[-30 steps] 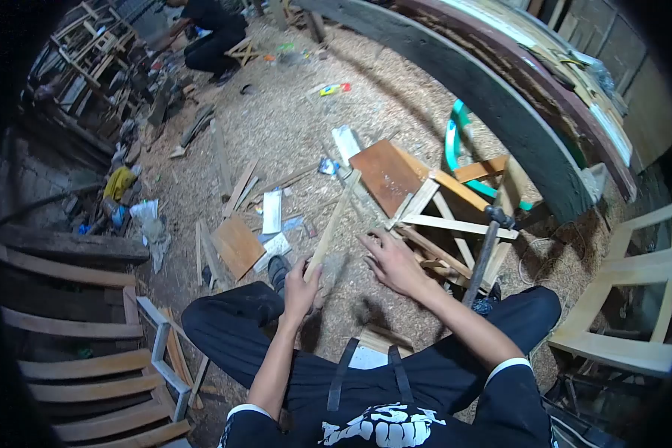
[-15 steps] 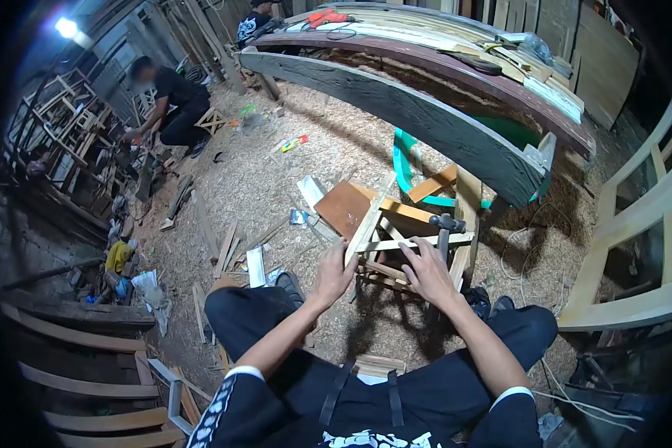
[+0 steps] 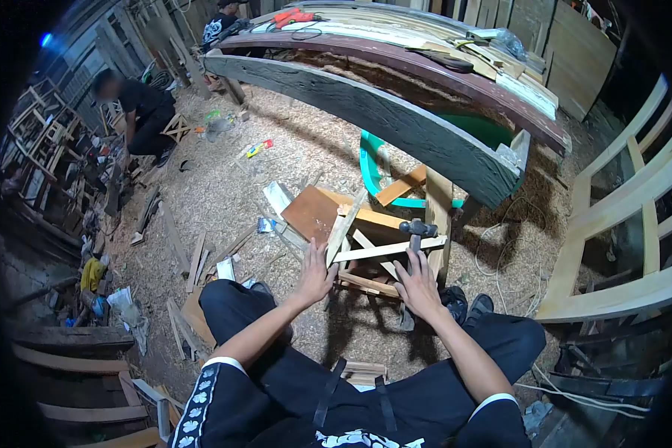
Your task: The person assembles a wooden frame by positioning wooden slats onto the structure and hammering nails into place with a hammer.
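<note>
In front of my knees is a small wooden frame (image 3: 369,284) with pale strips over it. One pale strip (image 3: 347,226) slants away from me; a crosswise strip (image 3: 381,251) meets its near end. My left hand (image 3: 315,278) is at that corner, fingers stretched out along the slanted strip's left side. My right hand (image 3: 420,285) has its fingers spread just below the crosswise strip. A hammer (image 3: 418,228) has its dark head above that strip, its handle running down toward my right fingertips, which partly hide it. Whether those fingers touch the handle is unclear.
A brown board (image 3: 310,214) and a teal-green curved rim (image 3: 367,168) lie beyond the frame. A long dark beam (image 3: 366,112) edges a bench of stacked planks. Pale slatted frames (image 3: 612,246) stand right. Wood scraps litter the shavings-covered floor. A person (image 3: 148,112) crouches far left.
The view has turned so that the scene sits further left. My left fingers have straightened beside the slanted strip's end. My right hand is now closer to the hammer's handle.
</note>
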`<state>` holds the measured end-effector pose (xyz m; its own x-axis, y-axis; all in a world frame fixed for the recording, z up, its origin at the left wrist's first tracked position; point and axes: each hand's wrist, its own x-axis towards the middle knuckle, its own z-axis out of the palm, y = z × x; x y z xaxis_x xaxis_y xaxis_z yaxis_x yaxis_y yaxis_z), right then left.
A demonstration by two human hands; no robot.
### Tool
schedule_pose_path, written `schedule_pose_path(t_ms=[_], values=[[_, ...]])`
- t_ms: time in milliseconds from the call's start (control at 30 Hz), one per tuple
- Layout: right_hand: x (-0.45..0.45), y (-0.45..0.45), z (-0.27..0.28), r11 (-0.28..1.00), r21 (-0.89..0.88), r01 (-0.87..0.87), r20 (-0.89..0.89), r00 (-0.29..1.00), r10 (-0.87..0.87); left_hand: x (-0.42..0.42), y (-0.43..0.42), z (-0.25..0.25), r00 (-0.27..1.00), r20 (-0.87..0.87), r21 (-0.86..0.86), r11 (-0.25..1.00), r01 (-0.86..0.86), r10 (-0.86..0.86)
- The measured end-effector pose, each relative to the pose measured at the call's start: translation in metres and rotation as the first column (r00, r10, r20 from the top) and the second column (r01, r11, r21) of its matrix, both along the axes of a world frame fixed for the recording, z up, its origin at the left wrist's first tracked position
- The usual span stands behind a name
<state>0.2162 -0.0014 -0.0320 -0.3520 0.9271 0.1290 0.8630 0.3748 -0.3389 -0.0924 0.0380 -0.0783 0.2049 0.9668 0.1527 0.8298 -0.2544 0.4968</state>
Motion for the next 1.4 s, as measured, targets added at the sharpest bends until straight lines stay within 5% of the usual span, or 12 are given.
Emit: schedule_pose_path(t_ms=[300, 367, 500, 833, 967, 1100, 1200, 1300, 1400], values=[[-0.009, -0.004, -0.006, 1.000, -0.001, 0.022, 0.017, 1.000, -0.022, 0.021, 0.032, 0.022, 0.999, 0.025, -0.058, 0.998, -0.020, 0.022], [-0.008, -0.003, -0.007, 0.999, 0.017, 0.027, 0.015, 1.000, -0.027, 0.032, 0.043, 0.030, 0.997, 0.041, 0.071, 0.996, 0.057, -0.060], [-0.013, -0.003, -0.006, 0.999, -0.002, 0.041, -0.024, 0.999, -0.041, 0.030, 0.045, 0.020, 0.994, 0.113, -0.050, 0.999, 0.007, -0.001], [-0.015, -0.001, -0.010, 0.997, -0.055, 0.048, -0.008, 0.999, -0.049, 0.043, 0.032, 0.021, 0.986, -0.104, -0.034, 0.990, -0.137, 0.133], [-0.017, -0.001, -0.012, 0.998, -0.038, 0.048, -0.013, 0.999, -0.048, 0.028, 0.048, 0.021, 0.986, -0.159, -0.083, 0.994, -0.072, 0.059], [-0.015, -0.002, -0.010, 0.999, -0.006, 0.049, -0.007, 0.999, -0.049, 0.025, 0.053, 0.022, 0.998, 0.044, -0.038, 0.998, 0.041, -0.040], [-0.014, -0.003, -0.010, 0.998, -0.024, 0.050, -0.036, 0.998, -0.051, 0.034, 0.042, 0.021, 0.999, -0.020, 0.025, 0.999, 0.038, -0.037], [-0.015, -0.002, -0.008, 0.997, -0.057, 0.045, -0.044, 0.998, -0.048, 0.044, 0.027, 0.019, 0.963, -0.268, 0.136, 0.991, -0.004, 0.041], [-0.017, -0.002, -0.011, 0.997, -0.051, 0.054, -0.034, 0.998, -0.056, 0.047, 0.026, 0.016, 0.953, -0.289, 0.145, 0.988, -0.048, 0.089]])
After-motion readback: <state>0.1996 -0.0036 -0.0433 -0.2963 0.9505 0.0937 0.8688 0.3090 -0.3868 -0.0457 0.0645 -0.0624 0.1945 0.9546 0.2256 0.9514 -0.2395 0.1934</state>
